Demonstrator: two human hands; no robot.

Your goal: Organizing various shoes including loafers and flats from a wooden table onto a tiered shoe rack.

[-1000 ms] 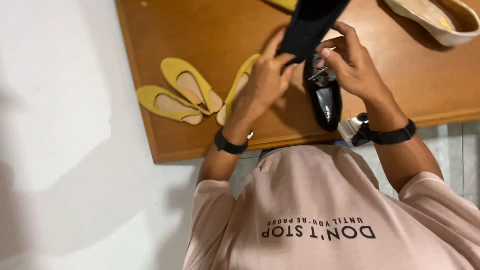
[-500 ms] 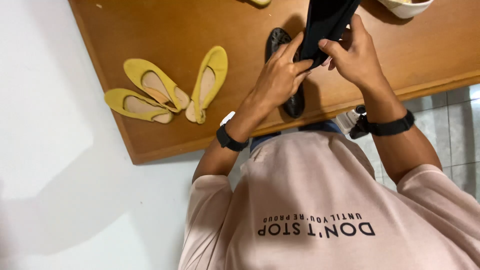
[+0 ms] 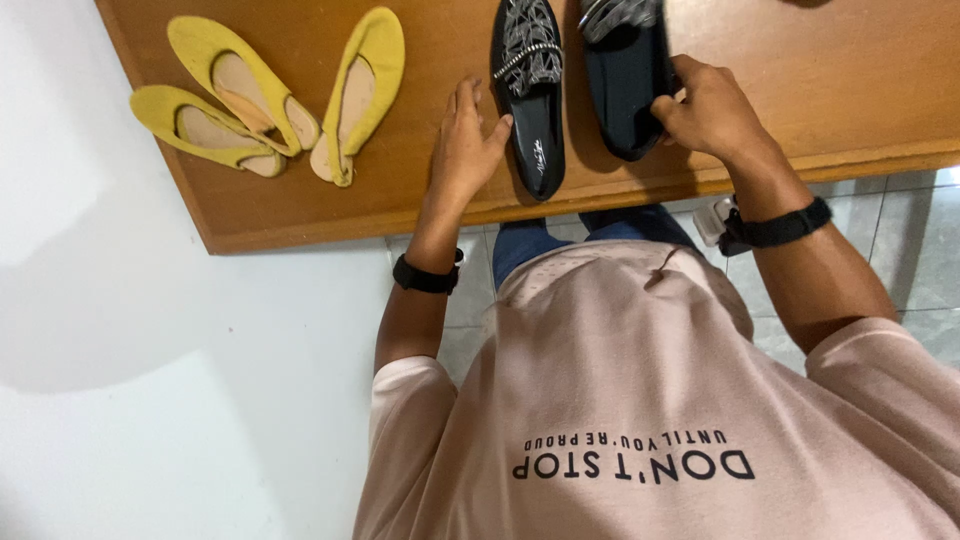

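Note:
Two black flat shoes with silver trim lie side by side on a brown wooden table point(image 3: 820, 90). My left hand point(image 3: 466, 145) rests flat on the table, its fingers touching the left side of the left black shoe point(image 3: 531, 95). My right hand point(image 3: 710, 105) grips the heel end of the right black shoe point(image 3: 620, 85), which is tilted a little off the table top. A black band sits on each wrist.
Three yellow flat shoes point(image 3: 270, 95) lie at the table's left end, near its corner. A white wall is to the left. Grey floor tiles point(image 3: 910, 230) show below the table's front edge.
The black shoe held up in both hands has come down beside the other one. My left hand let go of it and now lies on the table. The view shifted right.

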